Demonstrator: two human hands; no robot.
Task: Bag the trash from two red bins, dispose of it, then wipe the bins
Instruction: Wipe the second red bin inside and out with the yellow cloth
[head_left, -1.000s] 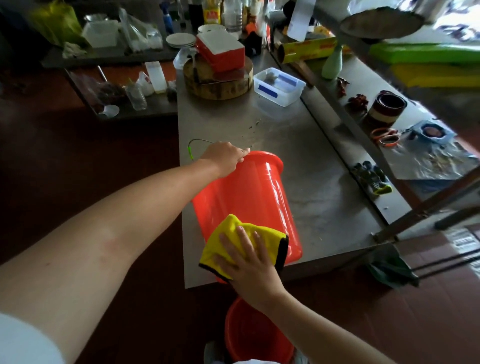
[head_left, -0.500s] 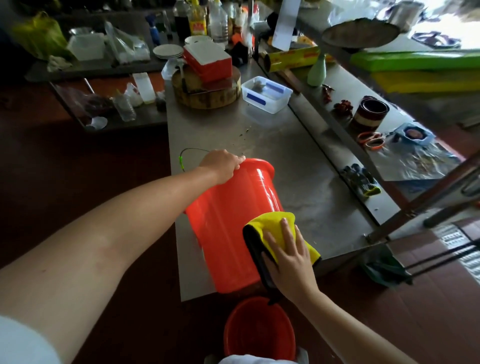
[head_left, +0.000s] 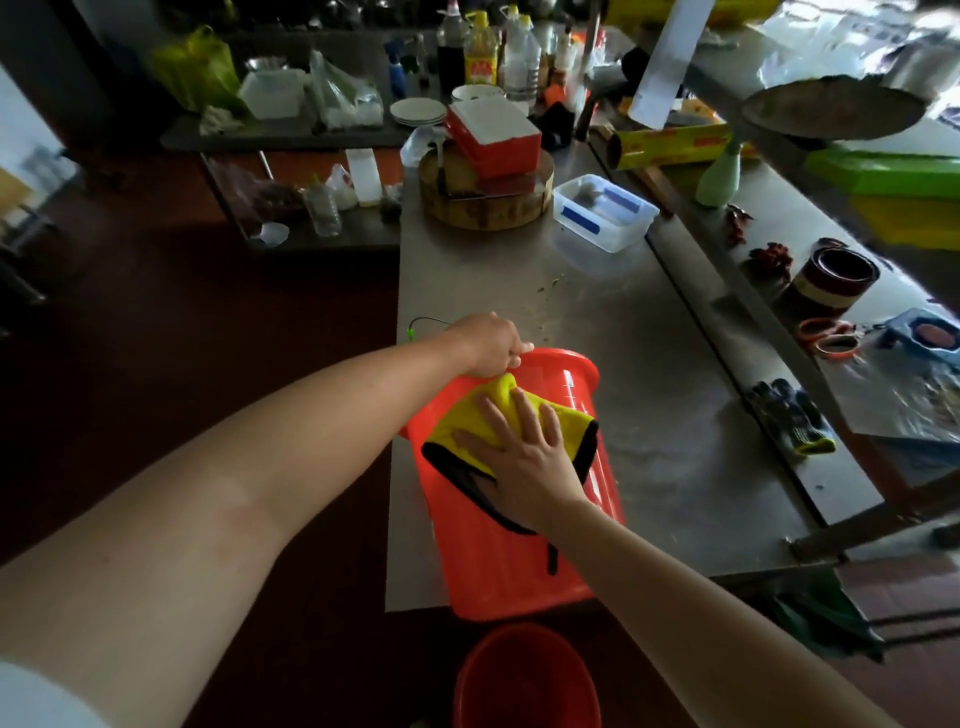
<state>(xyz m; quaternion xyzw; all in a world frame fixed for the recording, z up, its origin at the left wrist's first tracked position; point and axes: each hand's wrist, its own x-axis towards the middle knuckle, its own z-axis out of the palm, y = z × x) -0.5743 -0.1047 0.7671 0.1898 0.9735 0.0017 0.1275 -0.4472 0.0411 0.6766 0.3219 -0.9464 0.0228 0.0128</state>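
Steel table (head_left: 649, 415), round wooden block (head_left: 483, 208) — red box (head_left: 493, 135) on top, clear plastic tub (head_left: 605, 218) beside it, dark gloves (head_left: 792, 415)

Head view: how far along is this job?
Emptying looks done: the floor bin shows a bare interior. In hand: the left hand grips the rim of the tipped bin while the right hand presses the yellow cloth on its side. Probably left: wiping the floor bin.

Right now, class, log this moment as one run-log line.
step: wiping; left hand: grips rim of red bin; right hand: presses yellow cloth on bin side; second bin: untouched
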